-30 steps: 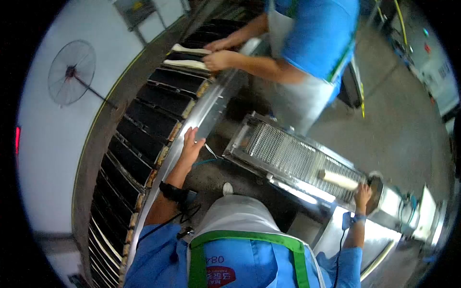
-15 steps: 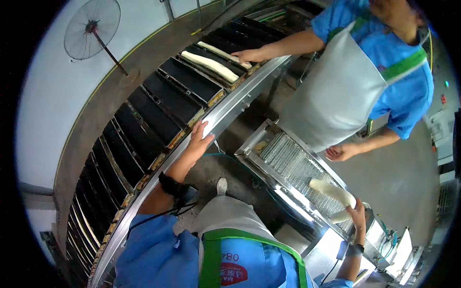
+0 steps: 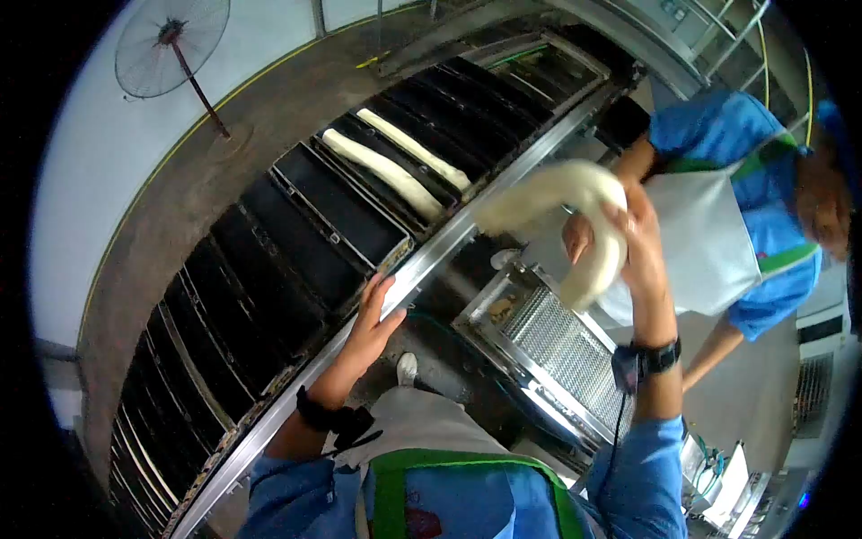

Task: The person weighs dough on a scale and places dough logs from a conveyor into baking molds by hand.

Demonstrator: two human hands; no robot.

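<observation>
A long pale dough roll hangs bent over in my right hand, lifted in the air between the trays and the mesh conveyor. The motion blurs its left end, and I cannot tell whether it is one piece or two. My left hand rests on the metal rail with its fingers stretched out, holding nothing. Just beyond that hand are long black baking tins. Two dough strips lie in tins further up the row, a thicker one and a thinner one.
To the right stands a mesh conveyor in a steel frame. Across it is a co-worker in a white apron, with one hand close behind the lifted dough. A fan stands by the wall.
My right hand has raised dough off the mesh conveyor and carried it up and left toward the tins. The co-worker's hand has left the thinner strip, and the co-worker has shifted right.
</observation>
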